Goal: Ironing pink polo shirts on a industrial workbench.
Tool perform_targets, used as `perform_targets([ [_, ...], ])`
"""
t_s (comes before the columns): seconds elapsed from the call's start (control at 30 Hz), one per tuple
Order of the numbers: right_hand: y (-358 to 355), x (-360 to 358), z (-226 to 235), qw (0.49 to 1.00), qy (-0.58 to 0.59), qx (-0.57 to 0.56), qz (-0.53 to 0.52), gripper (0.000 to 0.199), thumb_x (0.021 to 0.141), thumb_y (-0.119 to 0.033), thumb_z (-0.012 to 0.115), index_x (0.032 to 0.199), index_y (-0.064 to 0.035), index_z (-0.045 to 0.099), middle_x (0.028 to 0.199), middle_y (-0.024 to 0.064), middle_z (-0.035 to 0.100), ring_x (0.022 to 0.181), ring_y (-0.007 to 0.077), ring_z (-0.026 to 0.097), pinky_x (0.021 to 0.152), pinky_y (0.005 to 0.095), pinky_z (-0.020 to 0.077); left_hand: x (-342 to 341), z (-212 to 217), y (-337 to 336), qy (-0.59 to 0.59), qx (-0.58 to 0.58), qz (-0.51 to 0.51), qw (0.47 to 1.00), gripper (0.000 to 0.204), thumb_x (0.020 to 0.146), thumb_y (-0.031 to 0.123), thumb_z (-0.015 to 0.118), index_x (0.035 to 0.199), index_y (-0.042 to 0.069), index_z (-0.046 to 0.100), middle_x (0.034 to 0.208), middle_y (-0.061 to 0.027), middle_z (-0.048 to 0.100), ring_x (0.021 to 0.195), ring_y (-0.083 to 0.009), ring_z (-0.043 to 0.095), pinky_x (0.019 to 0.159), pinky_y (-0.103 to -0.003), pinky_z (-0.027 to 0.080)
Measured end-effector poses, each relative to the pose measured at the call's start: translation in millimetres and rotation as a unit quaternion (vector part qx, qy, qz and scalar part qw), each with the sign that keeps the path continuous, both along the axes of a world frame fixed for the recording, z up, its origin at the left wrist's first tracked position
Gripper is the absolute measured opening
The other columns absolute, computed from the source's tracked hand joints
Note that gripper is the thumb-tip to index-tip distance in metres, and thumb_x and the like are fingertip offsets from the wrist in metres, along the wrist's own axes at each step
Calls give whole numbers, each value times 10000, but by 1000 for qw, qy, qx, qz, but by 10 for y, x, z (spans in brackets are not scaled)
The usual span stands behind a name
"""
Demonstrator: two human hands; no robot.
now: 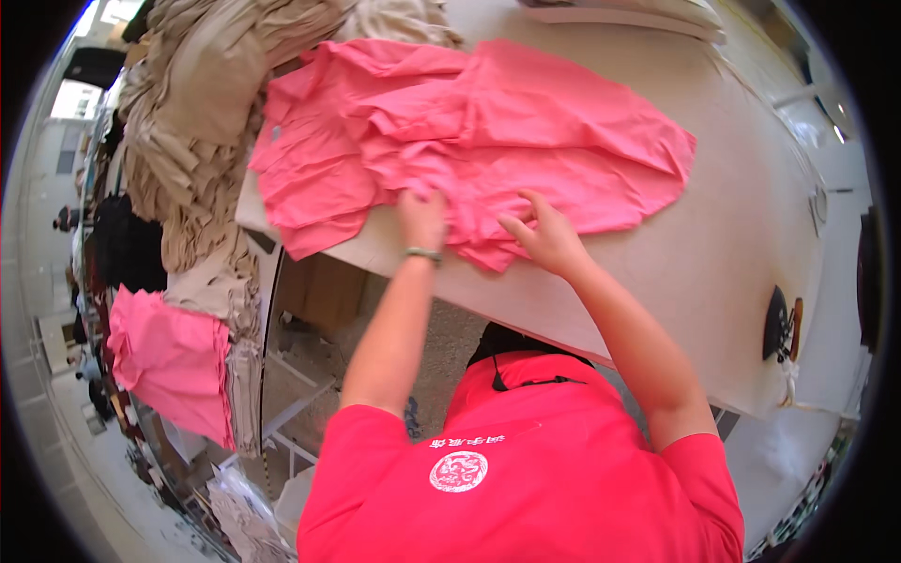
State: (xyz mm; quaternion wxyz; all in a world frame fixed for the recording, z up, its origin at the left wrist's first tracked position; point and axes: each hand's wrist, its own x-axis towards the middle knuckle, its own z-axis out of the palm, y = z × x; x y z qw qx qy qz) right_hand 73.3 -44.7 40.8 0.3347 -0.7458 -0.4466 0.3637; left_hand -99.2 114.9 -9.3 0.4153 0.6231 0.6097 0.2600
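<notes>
A pink garment point(563, 141) lies spread and wrinkled across the pale table; it looks like trousers or a shirt, though its exact kind is hard to make out. My left hand point(422, 218), slightly blurred, is closed on bunched fabric at the garment's near edge, its fingertips partly sunk among the folds. To its right, my right hand point(547, 235) rests over the near edge of the same cloth. Its thumb and forefinger are apart, with no cloth visibly gripped between them.
Heaped beige garments point(197, 122) cover the table's far left. Below them hangs a folded pink stack point(174, 361). An iron point(777, 324) stands at the right edge of the table point(732, 235). A padded pale board point(638, 14) lies at the far side.
</notes>
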Motion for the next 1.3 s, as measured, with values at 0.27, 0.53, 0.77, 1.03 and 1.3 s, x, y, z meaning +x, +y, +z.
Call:
perform_targets([
  [0.27,468,152,-129,922,363,-104,-83,154,1032,-196,623,991,-51,659,779,44,665,636,144,653,618,306,601,-40,106,-157,-195,-58,-71,976,369,937,288,800,1100,-33,720,996,-136,773,878,-210,718,797,-375,551],
  [0.53,-743,3088,1708,797,251,445,-321,327,1090,-256,486,1201,-20,684,1200,135,727,1100,251,692,1018,423,534,-44,403,535,-366,-140,2,920,134,953,185,759,1020,74,725,939,-6,688,819,-128,606,748,-326,510],
  [0.77,-2177,3000,2702,781,6,424,-459,379,1093,-235,490,1343,17,624,1329,152,668,1230,267,641,1066,413,505,-858,1928,2180,-488,116,98,859,286,971,179,737,1117,-68,737,1134,-142,747,961,-269,753,847,-372,643],
  [1.03,-2872,1761,1254,841,87,258,-467,302,1033,-201,574,1244,-16,686,1143,28,712,1008,111,681,857,267,539,-1381,144,1210,-284,-6,282,916,318,998,186,673,1256,2,636,1205,-122,680,992,-235,663,854,-341,513],
  [1.3,-2089,1184,1386,868,228,210,-388,256,978,-153,582,1135,23,679,1251,118,708,1109,148,665,971,300,514,997,392,-2163,-318,-493,-391,709,776,978,214,750,1611,130,309,1552,-131,489,1362,-253,545,1042,-423,524],
])
